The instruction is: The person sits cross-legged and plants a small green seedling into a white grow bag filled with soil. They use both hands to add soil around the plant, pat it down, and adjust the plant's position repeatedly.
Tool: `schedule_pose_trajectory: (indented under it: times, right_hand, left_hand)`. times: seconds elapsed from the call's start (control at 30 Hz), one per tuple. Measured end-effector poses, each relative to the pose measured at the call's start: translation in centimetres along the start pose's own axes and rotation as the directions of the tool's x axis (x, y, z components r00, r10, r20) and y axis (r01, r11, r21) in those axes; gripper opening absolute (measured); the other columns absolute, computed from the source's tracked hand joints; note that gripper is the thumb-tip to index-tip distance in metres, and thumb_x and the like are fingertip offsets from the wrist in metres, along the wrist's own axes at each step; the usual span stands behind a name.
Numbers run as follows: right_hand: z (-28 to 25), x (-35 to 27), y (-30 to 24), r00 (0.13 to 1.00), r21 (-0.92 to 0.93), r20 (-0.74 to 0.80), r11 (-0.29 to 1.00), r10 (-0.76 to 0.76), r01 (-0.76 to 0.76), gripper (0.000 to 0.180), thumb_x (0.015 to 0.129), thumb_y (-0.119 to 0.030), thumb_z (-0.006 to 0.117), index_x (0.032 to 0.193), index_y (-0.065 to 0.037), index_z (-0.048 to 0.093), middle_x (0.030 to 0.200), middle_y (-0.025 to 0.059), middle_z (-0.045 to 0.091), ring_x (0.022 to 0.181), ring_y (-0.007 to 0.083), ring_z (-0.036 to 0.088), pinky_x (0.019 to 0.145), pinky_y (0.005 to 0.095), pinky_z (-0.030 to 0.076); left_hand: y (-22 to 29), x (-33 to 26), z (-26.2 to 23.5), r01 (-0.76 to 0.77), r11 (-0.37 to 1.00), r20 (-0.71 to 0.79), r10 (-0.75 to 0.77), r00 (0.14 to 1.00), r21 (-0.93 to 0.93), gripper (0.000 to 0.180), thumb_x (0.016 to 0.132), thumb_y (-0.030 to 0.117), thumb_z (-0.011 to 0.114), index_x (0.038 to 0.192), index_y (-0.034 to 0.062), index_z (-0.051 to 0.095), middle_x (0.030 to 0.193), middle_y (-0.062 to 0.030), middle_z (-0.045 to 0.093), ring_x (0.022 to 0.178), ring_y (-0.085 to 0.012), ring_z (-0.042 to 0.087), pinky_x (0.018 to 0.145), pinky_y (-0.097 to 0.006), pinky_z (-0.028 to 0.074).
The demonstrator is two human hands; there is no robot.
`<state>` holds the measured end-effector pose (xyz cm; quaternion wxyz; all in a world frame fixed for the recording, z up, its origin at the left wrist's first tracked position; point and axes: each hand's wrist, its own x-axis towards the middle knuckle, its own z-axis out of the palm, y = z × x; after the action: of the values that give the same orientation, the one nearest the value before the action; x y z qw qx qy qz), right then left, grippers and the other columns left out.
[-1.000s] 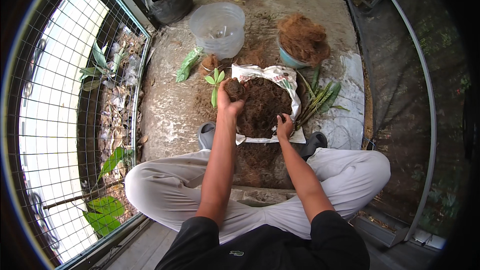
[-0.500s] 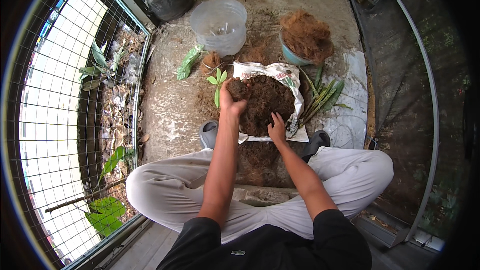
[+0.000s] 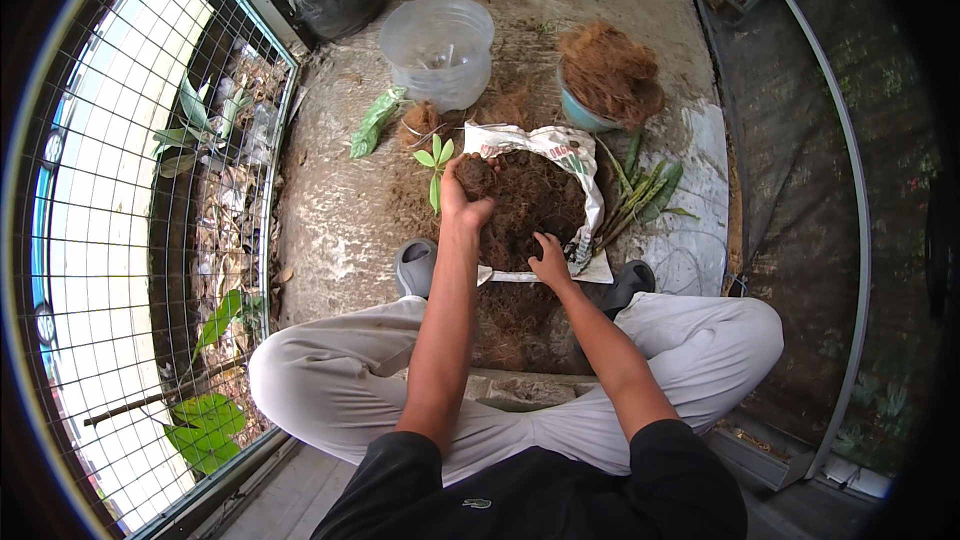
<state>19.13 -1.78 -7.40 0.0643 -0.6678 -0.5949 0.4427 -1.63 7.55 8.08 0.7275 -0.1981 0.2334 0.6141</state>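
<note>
Over open soil bag: left hand cupped shut on soil clump, seedling just left of it; right hand open, pressed into soil at near edge.

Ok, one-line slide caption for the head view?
Left hand lifts a clump of soil from the open bag; right hand rests inside.

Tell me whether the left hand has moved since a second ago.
Yes. The left hand, gripping a clump of soil, has lifted slightly toward the far rim of the white soil bag, away from the grey shoe; the shift is small.
</note>
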Motion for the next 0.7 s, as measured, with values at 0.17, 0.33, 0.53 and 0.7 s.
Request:
schedule_pose_trajectory:
  times: [0.17, 0.33, 0.53, 0.7]
  right_hand:
    - [0.3, 0.3, -0.8, 0.986, 0.023, -0.161, 0.999, 0.037, -0.033, 0.045, 0.082, -0.019, 0.067, 0.124, -0.012, 0.052, 0.131, 0.0107, 0.041, 0.125, 0.0302, 0.037, 0.102, 0.0451, 0.037]
    - [0.3, -0.3, -1.9, 0.974, -0.142, -0.224, 0.989, 0.000, -0.033, 0.031, 0.082, -0.020, 0.068, 0.111, -0.009, 0.063, 0.115, 0.0095, 0.055, 0.114, 0.0279, 0.048, 0.096, 0.0413, 0.042]
    - [0.4, 1.4, -0.4, 0.962, 0.049, -0.269, 0.997, -0.040, 0.055, 0.026, 0.082, -0.023, 0.069, 0.103, -0.007, 0.068, 0.099, 0.0103, 0.066, 0.092, 0.0252, 0.062, 0.084, 0.0407, 0.050]
    - [0.0, 1.6, -2.5, 0.972, 0.060, -0.215, 0.995, 0.092, -0.081, 0.027, 0.082, -0.026, 0.068, 0.099, -0.006, 0.069, 0.100, 0.0106, 0.067, 0.095, 0.0255, 0.062, 0.083, 0.0402, 0.049]
  left_hand:
    - [0.6, -0.2, 0.0, -0.011, 1.000, 0.019, 0.012, 1.000, -0.021, 0.016, 0.082, 0.018, 0.056, 0.090, 0.0046, 0.056, 0.087, -0.0099, 0.058, 0.083, -0.0257, 0.057, 0.078, -0.041, 0.049]
    - [0.7, -0.4, -0.2, -0.027, 1.000, 0.025, 0.028, 0.999, -0.016, 0.015, 0.083, 0.018, 0.055, 0.090, 0.0048, 0.056, 0.087, -0.0096, 0.058, 0.083, -0.0253, 0.057, 0.078, -0.041, 0.049]
    - [0.6, -0.4, 0.1, -0.011, 1.000, 0.010, 0.011, 1.000, -0.029, 0.015, 0.083, 0.019, 0.056, 0.089, 0.0055, 0.057, 0.086, -0.0091, 0.058, 0.082, -0.0249, 0.056, 0.079, -0.041, 0.049]
    - [0.7, -0.2, 0.0, -0.034, 0.999, -0.026, 0.033, 0.999, -0.016, 0.016, 0.083, 0.020, 0.056, 0.090, 0.0055, 0.057, 0.086, -0.0093, 0.059, 0.081, -0.0251, 0.056, 0.079, -0.041, 0.049]
